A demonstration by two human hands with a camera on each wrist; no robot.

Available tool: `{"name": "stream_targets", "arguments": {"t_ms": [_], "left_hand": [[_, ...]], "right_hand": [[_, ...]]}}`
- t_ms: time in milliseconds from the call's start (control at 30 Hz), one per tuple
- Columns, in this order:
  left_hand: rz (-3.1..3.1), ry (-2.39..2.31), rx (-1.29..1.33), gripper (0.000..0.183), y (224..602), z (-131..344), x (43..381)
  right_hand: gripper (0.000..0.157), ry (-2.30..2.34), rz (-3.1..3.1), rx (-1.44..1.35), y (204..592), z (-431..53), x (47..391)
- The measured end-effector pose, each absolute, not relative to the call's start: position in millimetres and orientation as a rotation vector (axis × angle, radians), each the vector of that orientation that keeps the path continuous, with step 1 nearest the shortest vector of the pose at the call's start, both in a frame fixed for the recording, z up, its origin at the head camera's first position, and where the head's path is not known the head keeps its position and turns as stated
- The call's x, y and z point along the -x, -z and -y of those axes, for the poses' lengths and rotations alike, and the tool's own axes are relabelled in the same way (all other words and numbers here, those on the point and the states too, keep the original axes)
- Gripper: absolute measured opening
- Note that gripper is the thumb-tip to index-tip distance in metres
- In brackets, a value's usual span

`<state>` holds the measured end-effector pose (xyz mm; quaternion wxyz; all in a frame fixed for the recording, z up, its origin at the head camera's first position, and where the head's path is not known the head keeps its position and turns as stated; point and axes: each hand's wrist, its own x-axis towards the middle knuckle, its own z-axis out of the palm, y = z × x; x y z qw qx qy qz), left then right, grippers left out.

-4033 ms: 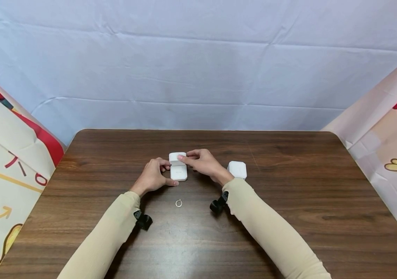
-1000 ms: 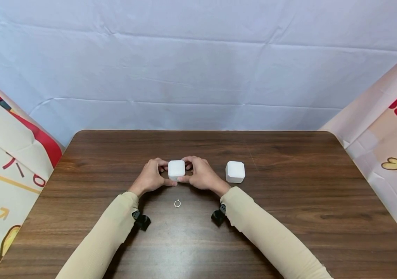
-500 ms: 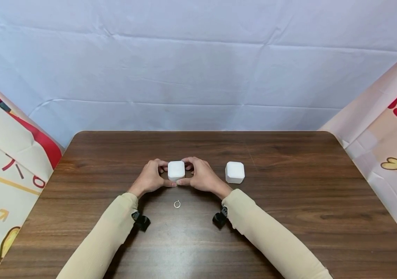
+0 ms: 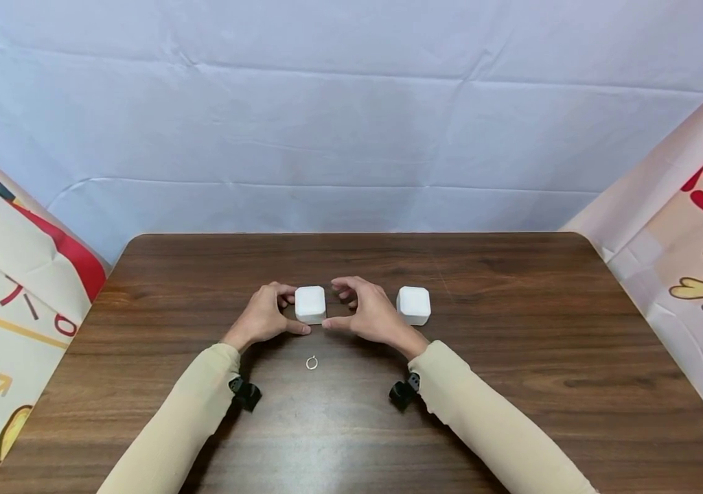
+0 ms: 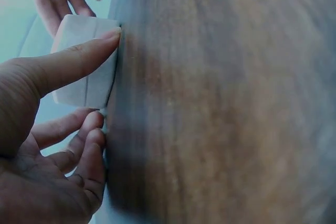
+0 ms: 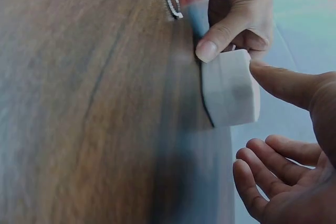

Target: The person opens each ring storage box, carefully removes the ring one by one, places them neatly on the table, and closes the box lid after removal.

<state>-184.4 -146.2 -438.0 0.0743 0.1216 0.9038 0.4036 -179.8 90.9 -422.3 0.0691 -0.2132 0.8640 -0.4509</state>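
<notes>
A small white ring box (image 4: 310, 302) with rounded corners stands on the wooden table, its lid down. My left hand (image 4: 263, 315) holds it from the left, thumb along the near face and fingers at the left side. Just to the right of the box is my right hand (image 4: 371, 314), its fingers spread and loosely bent around nothing. The right thumb tip lies close to the box's near right corner. On the table nearer to me lies a silvery ring (image 6: 169, 2) with a studded band and a small knob.
A second white box (image 4: 415, 303) of similar size stands to the right, behind my right wrist. The brown table (image 4: 543, 357) ends at a pale hanging cloth (image 4: 327, 137). Printed cloths hang at both sides.
Four seconds ago the box's lid was raised with my right hand on it; the lid is now down. In the last half second my right hand has let go and drawn slightly right.
</notes>
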Motion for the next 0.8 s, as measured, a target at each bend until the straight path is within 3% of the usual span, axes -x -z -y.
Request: {"name": "stream_targets", "arguments": {"t_ms": [533,800], "left_hand": [[-2.782,-1.188,-0.428,0.072,406.9,141.6,179.0],[-2.769,-1.239,-0.468,0.07,392.2,128.1,176.9]], "right_hand": [[0.072,1.245,-2.85,0.76,397.5,-141.0,165.8],[0.074,1.265,-2.907,0.652,393.3,-176.9,166.5]]}}
